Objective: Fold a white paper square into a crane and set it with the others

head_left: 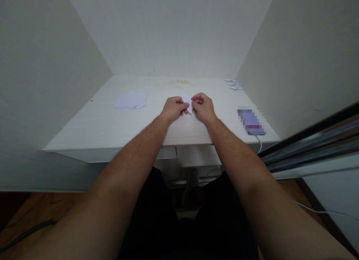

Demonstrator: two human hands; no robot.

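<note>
Nearest the camera, two bare forearms reached out over dark-clothed legs toward a white surface set in a pale alcove. At its front middle the left hand and the right hand met, both pinching a small piece of white paper between them: the left hand gripped its left side with thumb and fingers, and the right hand, fingers curled, held its right edge. The paper stood up just above the surface, already narrowed to a pointed, folded shape, so several folds looked done; judging by its plain form, more folding seemed left before it matched the finished pieces farther back. To the right of the hands, well apart, a phone lay near the surface's right edge with a white cable running off the front. To the left and a little farther back lay a loose stack of white sheets, unfolded. At the far right corner, against the wall, sat a small cluster of folded paper shapes, too small to make out in detail.
</note>
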